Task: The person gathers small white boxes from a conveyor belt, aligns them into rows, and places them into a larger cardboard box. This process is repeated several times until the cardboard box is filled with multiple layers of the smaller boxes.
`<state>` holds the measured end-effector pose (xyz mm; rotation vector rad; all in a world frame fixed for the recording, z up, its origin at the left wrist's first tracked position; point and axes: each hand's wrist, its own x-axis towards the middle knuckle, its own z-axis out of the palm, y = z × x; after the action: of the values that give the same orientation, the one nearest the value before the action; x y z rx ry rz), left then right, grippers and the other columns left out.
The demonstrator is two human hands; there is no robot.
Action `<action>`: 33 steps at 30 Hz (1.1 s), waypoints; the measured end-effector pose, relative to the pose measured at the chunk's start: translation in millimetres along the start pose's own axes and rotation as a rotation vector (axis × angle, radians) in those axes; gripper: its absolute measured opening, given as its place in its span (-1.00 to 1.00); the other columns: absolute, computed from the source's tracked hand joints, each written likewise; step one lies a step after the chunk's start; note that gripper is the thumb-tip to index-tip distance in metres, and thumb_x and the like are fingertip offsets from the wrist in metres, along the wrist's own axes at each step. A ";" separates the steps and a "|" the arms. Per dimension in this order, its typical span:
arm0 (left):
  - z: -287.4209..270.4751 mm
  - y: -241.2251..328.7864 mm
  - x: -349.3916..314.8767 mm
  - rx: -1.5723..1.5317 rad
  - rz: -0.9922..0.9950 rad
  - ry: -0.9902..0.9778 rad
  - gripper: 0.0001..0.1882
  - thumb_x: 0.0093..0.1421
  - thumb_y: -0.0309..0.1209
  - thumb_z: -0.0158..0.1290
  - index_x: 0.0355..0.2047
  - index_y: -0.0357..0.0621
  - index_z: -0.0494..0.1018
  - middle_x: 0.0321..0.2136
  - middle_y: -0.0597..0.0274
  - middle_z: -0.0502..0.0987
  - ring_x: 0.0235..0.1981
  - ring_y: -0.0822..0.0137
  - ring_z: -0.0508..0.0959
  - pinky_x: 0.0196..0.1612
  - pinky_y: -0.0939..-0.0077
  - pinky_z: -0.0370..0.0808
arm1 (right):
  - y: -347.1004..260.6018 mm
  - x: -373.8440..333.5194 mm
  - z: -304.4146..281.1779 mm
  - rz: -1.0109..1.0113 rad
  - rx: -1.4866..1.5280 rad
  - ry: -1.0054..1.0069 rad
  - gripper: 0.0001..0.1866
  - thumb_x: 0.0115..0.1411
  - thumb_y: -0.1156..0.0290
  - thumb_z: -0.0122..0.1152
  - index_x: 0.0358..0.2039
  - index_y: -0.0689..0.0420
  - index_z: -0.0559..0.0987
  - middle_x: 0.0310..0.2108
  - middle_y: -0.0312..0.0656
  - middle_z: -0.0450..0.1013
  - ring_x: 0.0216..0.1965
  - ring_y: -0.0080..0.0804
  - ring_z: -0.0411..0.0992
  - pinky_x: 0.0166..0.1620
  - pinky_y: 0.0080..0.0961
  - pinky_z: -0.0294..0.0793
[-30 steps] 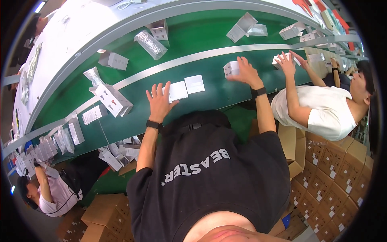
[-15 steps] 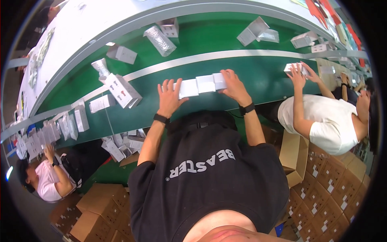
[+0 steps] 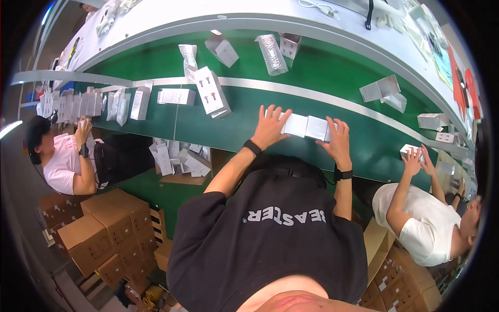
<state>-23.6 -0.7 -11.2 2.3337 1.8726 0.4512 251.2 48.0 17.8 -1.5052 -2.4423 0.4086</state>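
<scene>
On the dark green bench in front of me lies a short row of small white boxes. My left hand wraps round the left end of that row, fingers over the far side and thumb on the near side. The right end is gripped by my right hand, which covers part of the last box. Between the hands the boxes stand side by side, nearly in line. A taller white carton with small coloured pictures leans to the left of my left hand.
Behind the white rail lie a bubble-wrap roll, open cartons and another carton. More white packages line the bench at left. Co-workers sit on both sides, one handling a white box. Brown boxes are stacked behind me.
My view has turned left, so the scene sits further right. My hands have come closer together, and the boxes between them are more evenly lined up.
</scene>
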 end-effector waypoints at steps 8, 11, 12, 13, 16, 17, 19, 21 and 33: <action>-4.1 -14.4 1.3 -0.128 0.031 -0.026 -0.07 -0.29 -0.01 0.46 0.14 0.04 0.39 -0.05 0.12 0.46 0.09 -0.02 0.38 0.19 0.01 0.28 | 2.4 -0.3 3.3 -0.017 0.088 0.000 -0.06 -0.31 0.22 0.63 0.17 0.04 0.43 0.02 -0.07 0.34 0.10 -0.01 0.25 0.15 -0.14 0.36; -7.0 -13.9 2.4 -0.075 0.070 -0.027 -0.07 -0.25 -0.02 0.44 0.17 0.04 0.36 -0.04 0.12 0.44 0.09 -0.02 0.37 0.22 -0.05 0.26 | 1.0 -1.6 4.8 0.001 0.087 0.023 -0.05 -0.30 0.21 0.63 0.18 0.05 0.42 0.03 -0.09 0.34 0.11 -0.01 0.25 0.15 -0.14 0.35; -7.3 -10.7 4.9 -0.087 0.086 -0.032 -0.07 -0.25 -0.02 0.44 0.17 0.04 0.36 -0.04 0.12 0.44 0.09 -0.02 0.37 0.22 -0.05 0.26 | -0.3 -2.5 5.8 -0.007 0.092 0.036 -0.04 -0.31 0.21 0.63 0.18 0.06 0.41 0.03 -0.09 0.33 0.12 -0.01 0.24 0.15 -0.14 0.35; -7.5 -7.7 7.7 -0.074 0.075 -0.052 -0.06 -0.23 -0.01 0.44 0.19 0.04 0.34 -0.03 0.12 0.44 0.10 -0.02 0.36 0.22 -0.09 0.24 | 0.8 -5.5 4.6 -0.018 0.098 0.048 -0.04 -0.31 0.21 0.63 0.19 0.06 0.40 0.03 -0.10 0.33 0.12 -0.02 0.24 0.16 -0.14 0.35; -7.9 -5.3 9.8 -0.032 0.041 -0.092 -0.04 -0.20 0.00 0.42 0.22 0.03 0.31 -0.01 0.11 0.42 0.11 -0.02 0.35 0.23 -0.17 0.21 | 2.9 -8.7 4.1 0.022 0.087 0.031 -0.01 -0.29 0.21 0.63 0.22 0.04 0.37 0.05 -0.10 0.32 0.15 -0.01 0.23 0.17 -0.13 0.34; -8.2 -3.2 8.7 -0.015 0.041 -0.093 -0.04 -0.18 0.01 0.41 0.23 0.04 0.29 0.00 0.10 0.41 0.12 -0.02 0.34 0.23 -0.21 0.19 | 2.4 -7.8 3.9 0.031 0.085 0.021 0.00 -0.28 0.21 0.62 0.24 0.03 0.35 0.06 -0.10 0.31 0.16 -0.01 0.22 0.17 -0.12 0.33; -8.6 0.9 6.4 0.020 0.033 -0.093 -0.03 -0.15 0.03 0.40 0.25 0.04 0.26 0.02 0.09 0.39 0.14 -0.01 0.32 0.22 -0.28 0.16 | 2.4 -7.4 2.1 0.028 0.066 0.019 0.01 -0.28 0.22 0.63 0.24 0.03 0.34 0.07 -0.10 0.31 0.16 -0.01 0.22 0.17 -0.11 0.33; -6.8 -1.2 4.0 0.026 0.018 -0.098 -0.03 -0.14 0.05 0.38 0.26 0.05 0.26 0.03 0.09 0.38 0.14 -0.01 0.31 0.23 -0.28 0.14 | 0.5 -5.6 3.5 0.001 0.031 0.011 0.03 -0.29 0.23 0.63 0.26 0.02 0.32 0.08 -0.10 0.31 0.17 -0.01 0.21 0.16 -0.09 0.34; -26.8 -7.8 -9.1 -0.140 -0.037 0.036 -0.09 -0.06 0.00 0.36 0.26 -0.05 0.25 0.09 0.01 0.35 0.22 -0.08 0.27 0.25 -0.19 0.17 | 3.1 -4.9 14.4 0.006 -0.038 -0.019 0.05 -0.31 0.30 0.65 0.25 0.03 0.32 0.11 -0.06 0.28 0.18 0.02 0.21 0.14 -0.09 0.35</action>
<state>-40.7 -10.3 10.7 2.2125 1.8323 0.6034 250.8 43.4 3.0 -1.5306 -2.4744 0.3806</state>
